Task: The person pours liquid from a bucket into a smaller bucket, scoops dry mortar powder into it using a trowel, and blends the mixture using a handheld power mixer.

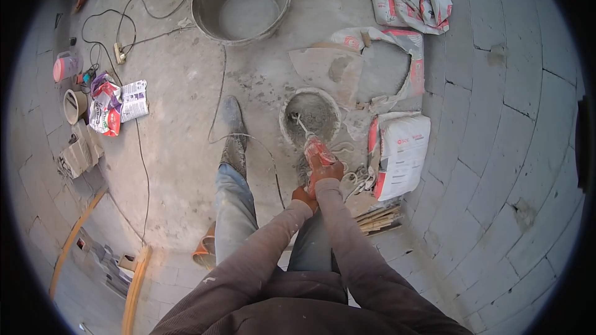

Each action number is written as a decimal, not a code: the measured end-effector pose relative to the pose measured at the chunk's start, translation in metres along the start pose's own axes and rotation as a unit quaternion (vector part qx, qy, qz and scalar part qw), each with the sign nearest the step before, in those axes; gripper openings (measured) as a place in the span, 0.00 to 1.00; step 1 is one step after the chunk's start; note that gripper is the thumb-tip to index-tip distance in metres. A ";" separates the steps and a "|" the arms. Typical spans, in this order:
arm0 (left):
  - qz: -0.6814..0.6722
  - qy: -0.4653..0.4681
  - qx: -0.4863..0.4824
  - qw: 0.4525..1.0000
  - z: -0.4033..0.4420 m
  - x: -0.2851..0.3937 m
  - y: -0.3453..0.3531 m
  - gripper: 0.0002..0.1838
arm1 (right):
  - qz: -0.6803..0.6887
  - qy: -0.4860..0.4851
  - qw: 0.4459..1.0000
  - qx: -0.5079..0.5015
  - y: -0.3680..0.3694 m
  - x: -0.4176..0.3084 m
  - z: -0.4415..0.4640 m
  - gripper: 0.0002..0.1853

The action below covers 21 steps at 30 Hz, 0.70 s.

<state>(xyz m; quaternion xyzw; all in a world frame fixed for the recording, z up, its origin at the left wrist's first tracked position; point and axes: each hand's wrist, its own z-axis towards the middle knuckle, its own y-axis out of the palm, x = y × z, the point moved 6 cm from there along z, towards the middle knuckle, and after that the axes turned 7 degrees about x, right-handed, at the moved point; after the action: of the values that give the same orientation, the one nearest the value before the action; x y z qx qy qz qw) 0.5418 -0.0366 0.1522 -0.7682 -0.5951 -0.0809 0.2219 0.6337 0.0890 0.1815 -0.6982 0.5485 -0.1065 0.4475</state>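
A red power drill (318, 147), smeared with grey mortar, is in both my hands. My right hand (326, 170) wraps round its body, while my left hand (304, 198) grips its rear end, closer to me. From its front a mixing paddle (300, 121) reaches down into a round bucket (339, 111) crusted with mortar. Grey mix (313, 107) lies inside the bucket, and the paddle's tip is partly hidden in it. My fingers are closed, but the drill's trigger is hidden.
A large tub (287, 6) stands ahead. Cement bags (403, 149) lie along the right block wall, beside a torn-open bag (415, 68). A black cable (248, 136) crosses the floor near my boot (232, 118). Wood strips (379, 219) lie lower right; a power strip (119, 53) sits left.
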 end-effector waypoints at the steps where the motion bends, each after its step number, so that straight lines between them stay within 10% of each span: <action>1: 0.001 0.002 0.015 1.000 0.002 0.013 -0.010 0.39 | 0.020 -0.001 1.000 -0.005 0.005 -0.001 0.006 0.26; 21: 0.026 -0.019 -0.046 0.998 0.002 0.052 0.008 0.36 | -0.061 0.010 0.997 0.036 -0.038 -0.048 0.003 0.31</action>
<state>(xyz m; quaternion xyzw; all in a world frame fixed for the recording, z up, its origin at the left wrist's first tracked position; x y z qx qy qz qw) 0.5636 0.0084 0.1682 -0.7941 -0.5749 -0.0876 0.1768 0.6436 0.1316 0.2240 -0.7128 0.5054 -0.1600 0.4593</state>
